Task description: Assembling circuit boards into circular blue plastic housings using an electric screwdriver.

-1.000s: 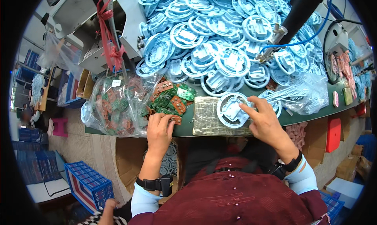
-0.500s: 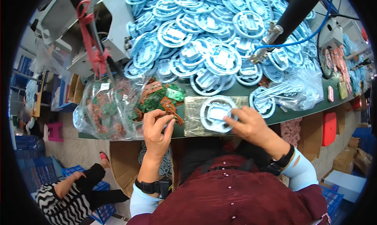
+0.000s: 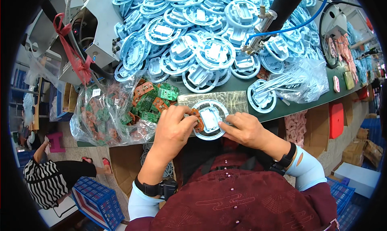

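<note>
My left hand pinches a small orange-brown circuit board at the left rim of a round light-blue plastic housing. The fingers of my right hand are closed on the housing's right rim. A pale rectangular frame stands in the middle of the ring. The housing is over the near edge of a flat block wrapped in yellowish tape. Beside my left hand, green and brown circuit boards spill from a clear plastic bag. My fingertips partly hide the held board.
A large heap of similar blue housings covers the far table. One loose housing lies right of the block, by a bag of thin pale-blue sticks. A black arm with a metal nozzle hangs above. Another person is at lower left.
My left hand has moved right from the boards to the housing, bringing a board. The housing has shifted slightly toward me and is now gripped by my right hand. The other person has changed posture.
</note>
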`<state>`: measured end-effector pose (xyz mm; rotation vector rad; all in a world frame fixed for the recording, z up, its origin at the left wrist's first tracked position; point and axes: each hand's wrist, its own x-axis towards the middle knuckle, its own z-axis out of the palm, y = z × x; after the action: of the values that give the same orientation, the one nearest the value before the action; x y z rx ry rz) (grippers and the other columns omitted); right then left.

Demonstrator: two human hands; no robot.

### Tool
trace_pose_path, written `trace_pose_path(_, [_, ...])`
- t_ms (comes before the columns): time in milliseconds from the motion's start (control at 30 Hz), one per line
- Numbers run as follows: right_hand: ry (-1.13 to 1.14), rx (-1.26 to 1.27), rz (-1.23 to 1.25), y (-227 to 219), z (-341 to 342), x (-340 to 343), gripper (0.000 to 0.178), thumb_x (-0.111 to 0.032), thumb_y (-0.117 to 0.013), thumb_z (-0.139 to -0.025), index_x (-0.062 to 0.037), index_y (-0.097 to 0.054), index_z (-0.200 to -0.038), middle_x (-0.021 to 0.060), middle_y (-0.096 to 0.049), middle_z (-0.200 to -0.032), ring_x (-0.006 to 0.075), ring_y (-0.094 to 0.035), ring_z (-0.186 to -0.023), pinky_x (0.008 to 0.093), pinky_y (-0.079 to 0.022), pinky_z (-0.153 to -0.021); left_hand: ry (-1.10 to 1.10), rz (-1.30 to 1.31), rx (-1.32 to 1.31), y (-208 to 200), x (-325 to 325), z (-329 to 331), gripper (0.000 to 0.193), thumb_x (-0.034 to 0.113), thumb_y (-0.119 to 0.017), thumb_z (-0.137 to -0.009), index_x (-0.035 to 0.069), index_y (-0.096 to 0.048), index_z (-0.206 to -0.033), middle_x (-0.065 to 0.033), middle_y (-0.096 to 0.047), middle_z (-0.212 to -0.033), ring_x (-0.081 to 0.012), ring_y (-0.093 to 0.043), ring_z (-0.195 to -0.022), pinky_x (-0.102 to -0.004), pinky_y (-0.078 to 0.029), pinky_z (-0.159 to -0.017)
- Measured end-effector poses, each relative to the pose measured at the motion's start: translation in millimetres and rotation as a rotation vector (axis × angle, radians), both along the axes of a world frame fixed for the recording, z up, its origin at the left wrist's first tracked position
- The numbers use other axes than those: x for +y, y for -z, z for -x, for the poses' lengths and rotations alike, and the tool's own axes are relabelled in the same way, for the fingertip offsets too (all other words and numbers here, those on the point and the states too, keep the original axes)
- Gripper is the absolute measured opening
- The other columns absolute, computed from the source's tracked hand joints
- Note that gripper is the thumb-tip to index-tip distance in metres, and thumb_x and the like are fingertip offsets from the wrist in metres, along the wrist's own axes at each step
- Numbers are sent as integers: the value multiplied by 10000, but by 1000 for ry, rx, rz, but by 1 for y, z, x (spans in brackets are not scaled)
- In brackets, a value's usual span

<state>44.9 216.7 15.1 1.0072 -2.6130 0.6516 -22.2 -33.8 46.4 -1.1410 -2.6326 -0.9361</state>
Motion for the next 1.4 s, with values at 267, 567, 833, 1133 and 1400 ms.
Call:
trace_pose_path(267, [-44, 71, 29, 4, 0, -7, 342, -112, -613, -738, -12, -627, -1065, 67, -586, -964, 197, -578, -788, 318, -470, -655, 112, 109, 16, 5, 19, 3, 211, 32, -731, -709, 90, -655, -897, -46, -592, -936, -244, -561, -849, -372, -403, -702])
trace_pose_path(567, [-33, 46, 25, 3, -1, -4, 332, -127, -598, -745, -31, -629, -1061, 71, -585, -982, 192, -579, -802, 305, -475, -669, 105, 96, -49, 7, 24, 2, 238, 39, -737, -709, 92, -664, -929, -40, -594, -940, -255, -556, -897, -382, -403, -741])
trace_pose_path(833, [571, 123, -54, -21, 12, 71, 292, -4, -628, -714, -5, -614, -1006, 125, -621, -965, 308, -607, -802, 418, -501, -714, -18, 27, -15, 23, 15, -20, 389, 124, -788, -673, 103, -669, -1043, -150, -542, -1256, -355, -480, -1189, -460, -366, -952])
trace_pose_path(1133, [538, 74, -496, -9, 25, 138, 41, -61, -591, -726, -93, -568, -738, 48, -524, -807, 227, -542, -815, 333, -436, -675, -3, 102, -183, 22, 16, -15, 486, 231, -832, -661, 92, -614, -1073, -183, -415, -1438, -340, -399, -1335, -597, -269, -1040])
trace_pose_path(1400, [459, 39, -463, -14, 36, 140, 63, -63, -625, -726, -89, -567, -724, 50, -521, -800, 246, -536, -810, 359, -447, -675, 32, 90, -179, 10, 27, -14, 695, 338, -902, -513, 79, -580, -1072, -246, -400, -1417, -381, -377, -1340, -616, -275, -1042])
